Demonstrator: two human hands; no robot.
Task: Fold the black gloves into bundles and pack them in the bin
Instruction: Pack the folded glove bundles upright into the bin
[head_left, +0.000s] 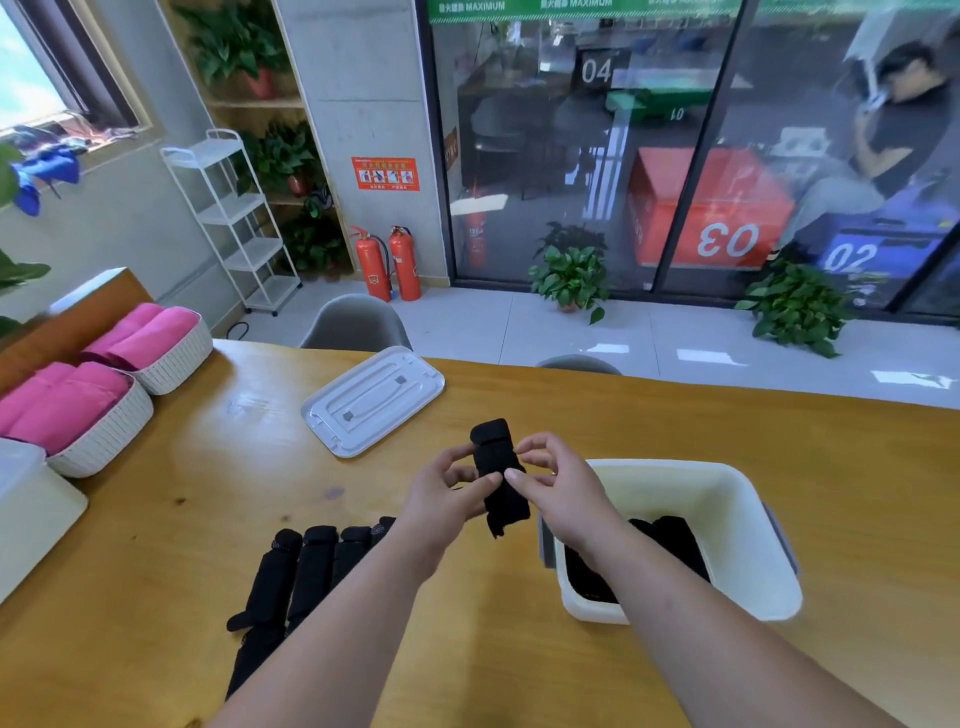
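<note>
I am seeing loose black gloves (306, 571) lying on the table (182, 519), down and left of my left grip (441, 493). The left grip and right grip (561, 483) are both pinching one glove bundle (501, 478), which is hanging between them above the table. The bin (691, 493) is sitting just below and right of the right grip and is holding packed bundles (680, 540).

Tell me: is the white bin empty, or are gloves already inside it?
Not empty: black gloves lie on the bottom of the white bin. A lid lies apart on the table.
</note>
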